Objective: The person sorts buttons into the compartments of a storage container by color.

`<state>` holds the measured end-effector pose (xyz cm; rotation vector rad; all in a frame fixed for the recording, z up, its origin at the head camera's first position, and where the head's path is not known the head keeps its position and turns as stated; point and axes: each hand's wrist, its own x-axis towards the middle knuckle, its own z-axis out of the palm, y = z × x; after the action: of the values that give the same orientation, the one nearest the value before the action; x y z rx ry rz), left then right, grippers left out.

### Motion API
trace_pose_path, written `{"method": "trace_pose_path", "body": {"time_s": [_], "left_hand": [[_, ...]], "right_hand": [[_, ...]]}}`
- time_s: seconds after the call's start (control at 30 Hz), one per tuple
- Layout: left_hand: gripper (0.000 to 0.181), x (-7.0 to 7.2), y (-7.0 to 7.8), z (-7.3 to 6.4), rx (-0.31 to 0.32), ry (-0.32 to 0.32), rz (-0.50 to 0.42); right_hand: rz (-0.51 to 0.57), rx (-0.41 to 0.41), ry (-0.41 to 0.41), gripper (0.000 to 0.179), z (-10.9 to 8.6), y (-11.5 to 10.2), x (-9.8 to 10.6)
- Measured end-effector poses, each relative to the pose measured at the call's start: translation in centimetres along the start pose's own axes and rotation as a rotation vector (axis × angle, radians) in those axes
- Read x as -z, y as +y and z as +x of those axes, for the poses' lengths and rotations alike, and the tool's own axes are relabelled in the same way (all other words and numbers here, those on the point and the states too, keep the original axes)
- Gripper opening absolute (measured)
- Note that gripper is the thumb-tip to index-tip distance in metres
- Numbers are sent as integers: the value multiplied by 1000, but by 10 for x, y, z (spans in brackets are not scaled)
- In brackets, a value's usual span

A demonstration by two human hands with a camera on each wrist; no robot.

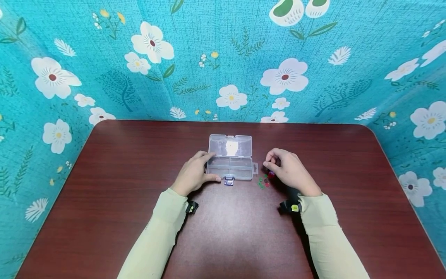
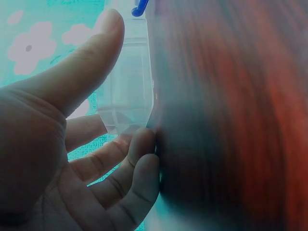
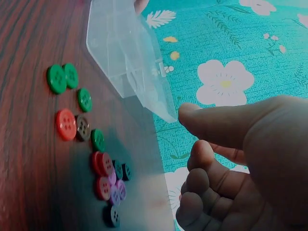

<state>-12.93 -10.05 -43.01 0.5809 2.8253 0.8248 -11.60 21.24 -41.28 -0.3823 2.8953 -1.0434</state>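
A clear plastic compartment box [image 1: 240,173] lies on the table with its lid [image 1: 219,143] raised at the back. My left hand [image 1: 192,172] holds its left end, thumb along the front side and fingers round the back corner. A blue-purple latch [image 1: 228,181] shows at the box's front. To the right of the box, my right hand [image 1: 287,168] hovers over loose buttons, fingers loosely bent and nothing visible between them. In the right wrist view there are green buttons [image 3: 57,79], a red button [image 3: 66,124], a brown button [image 3: 83,128] and a mixed cluster with purple buttons [image 3: 114,195].
The dark red-brown wooden table [image 1: 122,162] extends around both arms. Behind it hangs a turquoise flowered cloth [image 1: 198,46]. A small hanging tab [image 1: 255,168] juts from the box's right end, close to the buttons.
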Motion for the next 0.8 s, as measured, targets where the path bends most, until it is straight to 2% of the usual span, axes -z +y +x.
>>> {"method": "trace_pose_path", "body": {"time_s": [0.8], "left_hand": [[87, 2, 1, -2, -15, 15, 17]], "right_hand": [[40, 10, -6, 9, 10, -15, -10]]}}
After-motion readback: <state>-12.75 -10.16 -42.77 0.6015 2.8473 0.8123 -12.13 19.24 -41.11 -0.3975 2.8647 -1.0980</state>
